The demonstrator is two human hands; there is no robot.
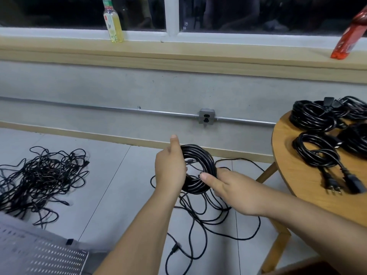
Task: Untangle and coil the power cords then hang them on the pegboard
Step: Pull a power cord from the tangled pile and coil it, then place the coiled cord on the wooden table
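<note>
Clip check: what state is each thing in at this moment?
Left hand, gripping the coil at its left.
Right hand, holding the coil's lower right.
Coil, wound, held above the floor.
Loose cord, sprawled on the floor below.
Tangle, unsorted heap on the floor.
Table coils, wound, lying on table.
Pegboard, lying down, nothing hung in view.
Outlet, nothing plugged in.
Bottle, upright on sill.

Held cord coil [208, 161]: black plastic jacket, smooth, slight gloss. Tangled cords [39, 175]: same black jacket, duller look. Counter [284, 155]: wood, visible grain, smooth satin finish. Floor [119, 175]: pale tile, smooth, faint sheen. Wall [99, 86]: grey, matt, concrete-like. Conduit [168, 112]: bare metal, dull shine. Pegboard [49, 257]: pale perforated sheet, matt. Bottle [113, 22]: clear plastic.
</note>
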